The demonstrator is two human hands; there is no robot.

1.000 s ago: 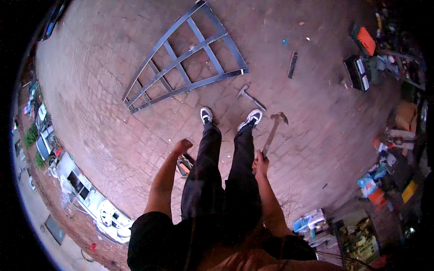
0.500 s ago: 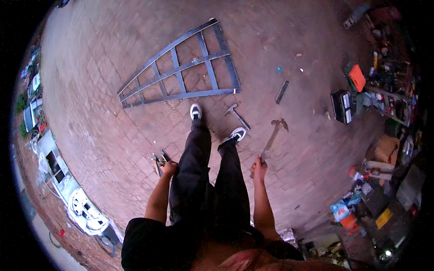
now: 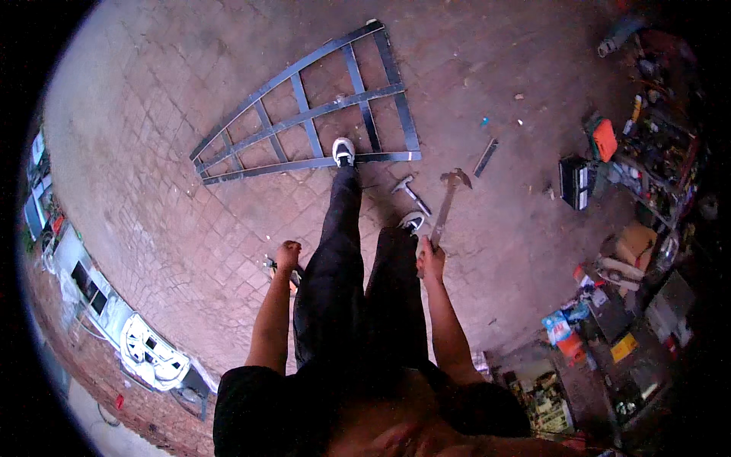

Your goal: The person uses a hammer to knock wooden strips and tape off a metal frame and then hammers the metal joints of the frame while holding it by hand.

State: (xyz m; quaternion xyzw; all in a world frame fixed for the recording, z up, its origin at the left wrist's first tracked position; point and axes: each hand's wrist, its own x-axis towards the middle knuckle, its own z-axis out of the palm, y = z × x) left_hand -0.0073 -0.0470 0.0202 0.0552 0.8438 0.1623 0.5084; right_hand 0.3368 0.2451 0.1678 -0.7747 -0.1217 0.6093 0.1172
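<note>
My right hand (image 3: pixel 431 261) is wrapped round the handle of a rusty claw hammer (image 3: pixel 441 213), its head pointing away from me. My left hand (image 3: pixel 288 255) hangs by my left leg with curled fingers; whatever they hold, if anything, is hidden. Beside and partly behind it show dark and orange tools (image 3: pixel 295 283), which I cannot make out clearly. Ahead lies a dark metal frame (image 3: pixel 304 114), tapering to the left, with several crossbars. My left shoe (image 3: pixel 343 150) overlaps its near rail. A second hammer (image 3: pixel 412 194) lies on the ground by my right shoe (image 3: pixel 412 222).
A short dark metal bar (image 3: pixel 486 158) lies right of the frame. Farther right stand a black battery-like box (image 3: pixel 574 183), an orange item (image 3: pixel 605 139) and cluttered goods. A white panel (image 3: pixel 152 354) and other scrap line the left edge. The ground is paved brick (image 3: pixel 152 190).
My left foot has stepped forward to the frame's near rail. The hammer in my right hand has swung nearer to my right shoe. My left hand has shifted forward past the tools beside it.
</note>
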